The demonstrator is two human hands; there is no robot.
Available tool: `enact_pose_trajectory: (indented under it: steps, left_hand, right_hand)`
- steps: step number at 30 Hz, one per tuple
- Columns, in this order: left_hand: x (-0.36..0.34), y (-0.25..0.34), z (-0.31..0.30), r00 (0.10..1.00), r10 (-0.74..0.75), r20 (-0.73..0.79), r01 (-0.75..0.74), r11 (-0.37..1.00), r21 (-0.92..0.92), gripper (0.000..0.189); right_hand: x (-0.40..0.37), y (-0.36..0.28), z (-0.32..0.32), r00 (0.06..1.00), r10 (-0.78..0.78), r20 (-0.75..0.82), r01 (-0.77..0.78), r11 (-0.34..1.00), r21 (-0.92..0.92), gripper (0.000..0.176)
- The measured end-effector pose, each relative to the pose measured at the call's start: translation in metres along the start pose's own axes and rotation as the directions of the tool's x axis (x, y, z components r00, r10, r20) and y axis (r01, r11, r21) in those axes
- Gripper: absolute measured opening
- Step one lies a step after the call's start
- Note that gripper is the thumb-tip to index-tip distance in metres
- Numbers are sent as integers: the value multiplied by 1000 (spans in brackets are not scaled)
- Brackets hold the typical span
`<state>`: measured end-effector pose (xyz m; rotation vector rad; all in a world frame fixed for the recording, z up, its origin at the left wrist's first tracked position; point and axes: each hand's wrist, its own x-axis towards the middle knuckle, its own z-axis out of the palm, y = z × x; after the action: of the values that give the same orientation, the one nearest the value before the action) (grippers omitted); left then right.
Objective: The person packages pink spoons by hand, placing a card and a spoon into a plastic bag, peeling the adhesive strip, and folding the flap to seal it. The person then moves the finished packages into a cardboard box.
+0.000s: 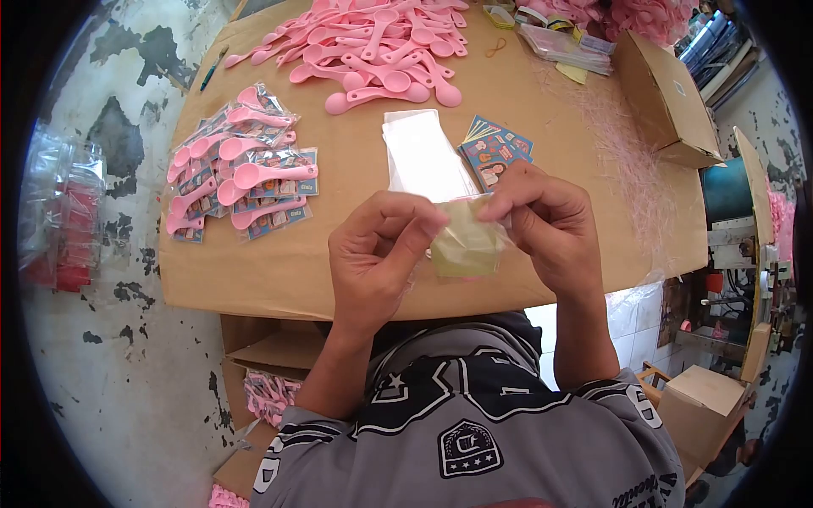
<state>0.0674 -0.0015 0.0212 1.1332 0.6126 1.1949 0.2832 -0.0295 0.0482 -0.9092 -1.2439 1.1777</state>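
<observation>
Between my two hands is a clear plastic bag [468, 247] with a yellow-green card showing through it. My left hand [377, 250] pinches the bag's upper left side between thumb and finger. With thumb and fingertips closed, my right hand [546, 222] grips the upper right side. Just beyond them lies a stack of clear bags [423, 148] that looks white in the light. Beside this stack, several printed blue cards [491, 146] are fanned out. On the left, packed pink spoons [275, 174] lie heaped in clear bags with cards.
A large pile of loose pink spoons [394, 55] covers the table's far side. A pen [212, 69] lies at the far left. A cardboard box [665, 102] stands at the right edge, near thin pink strands [622, 161]. Plastic packs [566, 47] sit at the back right.
</observation>
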Motion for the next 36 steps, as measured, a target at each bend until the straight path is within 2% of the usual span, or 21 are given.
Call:
enact_pose_trajectory:
  steps: [3, 6, 9, 12, 15, 16, 19, 20, 23, 26, 27, 28, 29, 30, 32, 33, 34, 35, 36]
  left_hand:
    - [-5, 5, -9, 998, 33, 58, -35, 999, 36, 6]
    - [-6, 10, -5, 998, 52, 34, -51, 998, -29, 10]
    - [-6, 7, -13, 998, 46, 43, -43, 996, -77, 10]
    - [-2, 11, -3, 1000, -24, -13, 25, 999, 38, 24]
    - [2, 24, -3, 987, -156, 27, 158, 980, -124, 39]
    - [2, 23, -2, 992, -113, 61, 122, 977, -175, 50]
    - [3, 14, -10, 963, -213, 165, 210, 977, 39, 59]
    - [3, 11, -15, 953, -215, 214, 201, 976, 86, 48]
    - [3, 6, -18, 978, -75, 196, 11, 951, 309, 34]
    - [2, 29, -23, 988, 63, 144, -133, 823, 553, 29]
    - [4, 31, -34, 960, 238, 151, -280, 766, 578, 33]
    - [9, 34, -47, 901, 404, 160, -413, 683, 603, 37]
    - [12, 44, -57, 864, 484, 140, -451, 621, 641, 39]
    - [16, 56, -68, 817, 563, 126, -485, 552, 678, 42]
    - [21, 69, -96, 765, 637, 93, -423, 388, 819, 44]
    - [24, 75, -110, 822, 557, 121, -331, 293, 897, 44]
    - [28, 79, -125, 874, 468, 132, -242, 184, 953, 44]
    - [29, 81, -137, 918, 376, 125, -159, 62, 985, 44]
    - [27, 77, -149, 935, 340, 104, -126, 43, 991, 46]
  right_hand:
    - [-1, -7, 4, 998, -61, 34, 62, 998, -29, 14]
    - [-1, -13, 3, 993, -87, 79, 95, 989, -110, 14]
    - [2, -17, 2, 992, -70, 102, 81, 991, -103, 7]
    - [3, -12, 8, 1000, -14, 19, 17, 981, -194, 5]
    - [6, -3, 9, 999, -41, -13, 39, 989, -146, 17]
    - [4, -1, 10, 997, -48, -52, 41, 991, -127, 26]
    - [4, -2, 13, 996, -62, -58, 57, 994, -89, 28]
    - [4, 1, 10, 997, -67, -28, 64, 993, -94, 25]
    - [3, -1, 7, 1000, -20, -3, 19, 975, -222, 24]
    - [6, -22, -10, 991, -132, -26, 109, 902, -418, 21]
    - [1, -39, -21, 988, -142, -56, 117, 938, -325, 18]
    - [-2, -52, -32, 983, -177, -47, 171, 979, -113, 13]
    - [-4, -57, -42, 960, -280, -4, 279, 956, 91, 11]
    - [-9, -67, -55, 955, -287, 72, 262, 935, 240, 8]
    - [-10, -76, -84, 976, -127, 175, 97, 980, 172, 5]
    - [-5, -73, -91, 998, 25, 66, -21, 999, -50, 6]
    - [1, -71, -98, 983, 176, -45, -181, 954, -240, 10]
    - [4, -60, -97, 999, 50, -1, -36, 700, -714, 13]
    - [7, -48, -94, 994, -43, 102, 109, 226, -968, 17]
